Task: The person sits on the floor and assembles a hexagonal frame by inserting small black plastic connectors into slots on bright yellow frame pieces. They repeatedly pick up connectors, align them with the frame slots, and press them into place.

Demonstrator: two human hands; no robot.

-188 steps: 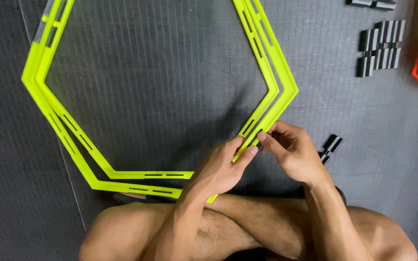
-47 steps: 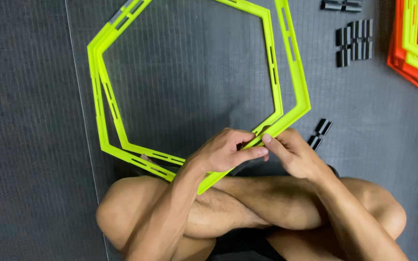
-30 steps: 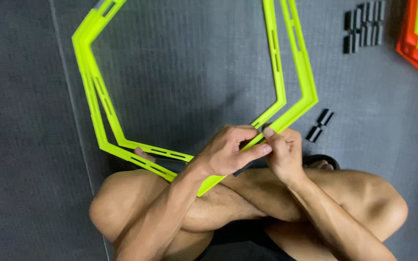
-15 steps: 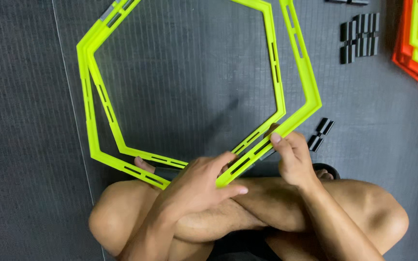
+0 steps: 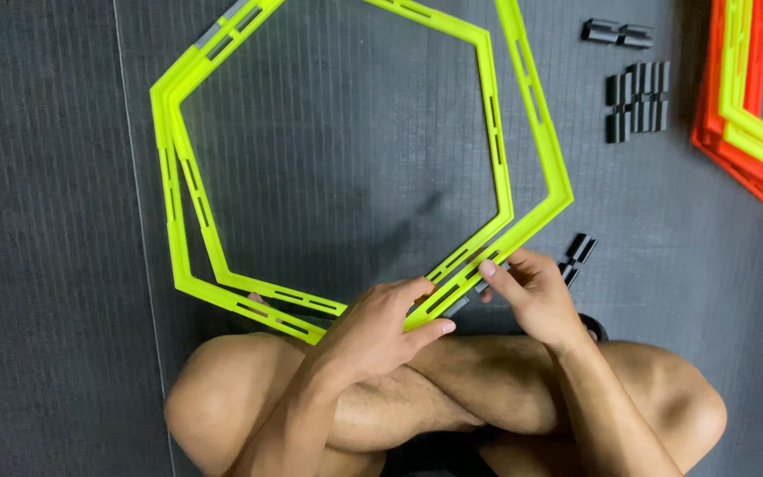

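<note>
Two neon-yellow hexagon rings (image 5: 173, 185) lie stacked on the dark mat in front of my crossed legs. My left hand (image 5: 373, 331) grips the near edge of the rings, thumb on top. My right hand (image 5: 533, 294) pinches the lower right side of the rings, fingertips on a small grey clip (image 5: 487, 281) set in a slot. Another grey clip (image 5: 210, 34) sits on the upper left side.
A loose dark clip (image 5: 576, 252) lies on the mat just right of my right hand. Several dark clips (image 5: 636, 102) are grouped at the upper right. A stack of orange and yellow rings (image 5: 739, 124) lies at the right edge.
The rings have shifted slightly on the mat. My left hand moved lower along the near edge, and my right hand slid onto the lower right side with the clip.
</note>
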